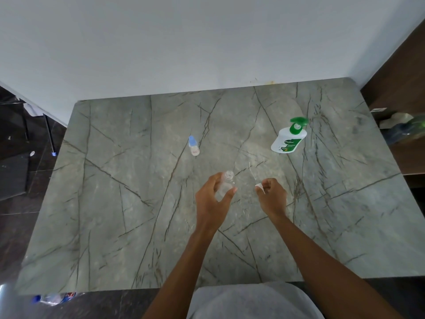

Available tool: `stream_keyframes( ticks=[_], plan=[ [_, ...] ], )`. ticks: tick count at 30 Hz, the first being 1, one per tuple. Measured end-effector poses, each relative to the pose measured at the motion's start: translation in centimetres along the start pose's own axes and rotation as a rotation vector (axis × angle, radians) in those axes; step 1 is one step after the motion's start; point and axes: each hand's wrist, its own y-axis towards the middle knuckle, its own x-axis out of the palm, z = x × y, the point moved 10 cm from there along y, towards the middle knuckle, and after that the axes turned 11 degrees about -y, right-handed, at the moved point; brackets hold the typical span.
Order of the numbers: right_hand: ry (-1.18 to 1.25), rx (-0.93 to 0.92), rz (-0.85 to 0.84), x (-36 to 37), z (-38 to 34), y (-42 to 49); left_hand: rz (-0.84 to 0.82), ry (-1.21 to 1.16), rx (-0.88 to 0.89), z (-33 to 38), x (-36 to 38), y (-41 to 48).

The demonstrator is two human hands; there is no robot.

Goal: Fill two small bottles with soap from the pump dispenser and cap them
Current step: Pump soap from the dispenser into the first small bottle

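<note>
Two hands hold an opened clear bottle and its cap, nearer the person than the pump dispenser (288, 138).

The left hand (211, 203) curls thumb and fingers around a small clear plastic bottle (227, 183), mouth uncovered, nearer and to the left of the dispenser. The right hand (272, 196), just right of that bottle, has its fingers clenched, pinching a small white cap (259, 186) with a thin clear tube (252, 171) pointing up toward the dispenser. A second small bottle (193, 146), blue-capped, stands well left of the dispenser. The dispenser is white, rounded, green-topped. All sit on a grey veined stone table (138, 203) with wide bare surface left of and nearer than the dispenser; its far edge meets a pale wall (184, 42).
</note>
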Motion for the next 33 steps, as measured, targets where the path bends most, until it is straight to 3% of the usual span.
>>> stream_keyframes(
  ticks=[9, 17, 23, 27, 33],
  plan=[
    [-0.021, -0.005, 0.012, -0.8, 0.6, 0.2, -0.013, -0.017, -0.013, -0.1, 0.1, 0.0],
    [0.029, -0.071, 0.353, -12.9, -0.2, 5.6, -0.031, -0.047, 0.013, 0.2, 1.5, 0.1],
    [-0.108, -0.073, 0.165, -13.9, -0.1, 10.4, 0.007, -0.070, -0.016, 0.5, 2.6, -0.6],
    [-0.359, 0.032, -0.161, -7.6, 3.6, 7.7, 0.039, -0.072, -0.010, 0.5, 3.2, -1.0],
    [-0.364, 0.033, -0.169, -4.2, 4.9, 4.1, 0.068, -0.042, -0.015, 0.7, 3.2, -1.2]
  ],
)
